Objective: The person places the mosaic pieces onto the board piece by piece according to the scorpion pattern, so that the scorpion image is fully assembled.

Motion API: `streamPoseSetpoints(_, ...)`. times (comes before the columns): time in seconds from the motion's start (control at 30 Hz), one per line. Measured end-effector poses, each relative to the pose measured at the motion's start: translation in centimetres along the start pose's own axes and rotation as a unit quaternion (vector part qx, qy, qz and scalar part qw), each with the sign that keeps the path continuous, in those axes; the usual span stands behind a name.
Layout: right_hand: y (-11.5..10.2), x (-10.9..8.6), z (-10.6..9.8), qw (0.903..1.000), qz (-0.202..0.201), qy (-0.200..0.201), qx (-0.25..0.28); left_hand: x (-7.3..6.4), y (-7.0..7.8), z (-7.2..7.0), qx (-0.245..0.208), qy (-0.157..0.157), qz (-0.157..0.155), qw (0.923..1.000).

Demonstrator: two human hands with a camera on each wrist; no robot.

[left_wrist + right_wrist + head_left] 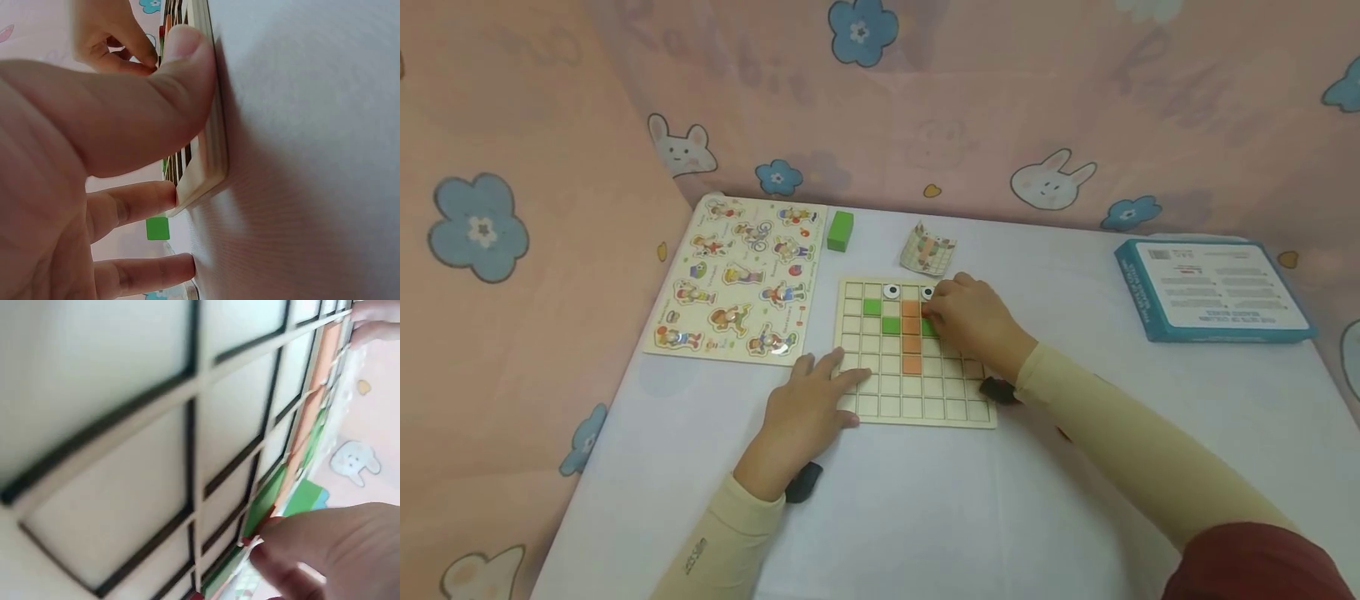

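I watch the left hand (805, 408) lie with its fingers spread at the near left corner of the wooden grid board (889, 387). Its thumb rests on the near edge, one finger reaches over the squares, and another comes down on the table (917, 500) just outside the frame. The right hand (973, 321) bends over the far right part of the grid, thumb and finger pinching a small red piece (270, 516) at the squares; I cannot make out whether that piece is seated.

The board lies flat between the two hands. On it I count a column of four orange tiles (912, 343), with green tiles (872, 307) on both sides, the right-hand one partly behind the fingers. Two round eye pieces (891, 292) sit in the far row, one close to the right hand. Both forearms wear beige sleeves (1120, 450).

Further out, a small printed card (928, 250) is beyond the board, and a green block (840, 231) stands to its left. A picture board (772, 275) with figures of children lies at the left, while a teal box (1217, 287) lies well apart on the right. Behind everything I see a pink cloth (970, 83) patterned with rabbits and blue flowers
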State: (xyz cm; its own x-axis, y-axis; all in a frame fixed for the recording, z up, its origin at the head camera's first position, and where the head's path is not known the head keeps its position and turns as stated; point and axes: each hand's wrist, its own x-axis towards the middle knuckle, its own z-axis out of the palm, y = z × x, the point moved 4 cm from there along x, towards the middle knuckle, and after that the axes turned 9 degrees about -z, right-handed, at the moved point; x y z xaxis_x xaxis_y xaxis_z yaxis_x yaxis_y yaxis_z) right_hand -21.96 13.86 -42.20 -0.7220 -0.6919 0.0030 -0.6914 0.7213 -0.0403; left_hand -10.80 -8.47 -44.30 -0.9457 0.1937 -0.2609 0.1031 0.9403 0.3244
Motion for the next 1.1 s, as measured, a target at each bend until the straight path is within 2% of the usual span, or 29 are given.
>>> streamPoseSetpoints(0.17,0.1,-0.7,0.0,0.9989,0.002,-0.022,-0.04,0.0,0.1,-0.1,0.001,0.002,0.002,1.0)
streamPoseSetpoints(0.27,0.2,-1.0,0.0,0.9985,0.009,-0.039,-0.037,-0.1,0.1,-0.2,0.001,-0.001,0.002,1.0)
streamPoseSetpoints(0.5,0.8,-0.8,0.5,0.9945,0.057,-0.069,0.055,-0.2,0.1,-0.1,-0.004,-0.005,-0.005,1.0)
streamPoseSetpoints(0.63,1.4,-0.9,0.1,0.9909,0.085,-0.052,0.09,-0.2,0.1,0.0,-0.004,-0.005,-0.004,1.0)
streamPoseSetpoints(0.77,1.9,-1.8,-0.8,0.9916,0.108,-0.034,0.062,-0.2,0.1,0.1,-0.004,-0.005,-0.003,1.0)
streamPoseSetpoints(0.93,1.8,-3.2,-0.8,0.994,0.089,-0.061,0.013,-0.1,0.1,0.1,0.001,-0.004,-0.003,1.0)
streamPoseSetpoints(1.1,2.0,-3.7,-0.1,0.9942,0.087,-0.055,0.033,-0.1,0.2,0.0,0.001,-0.002,0.0,1.0)
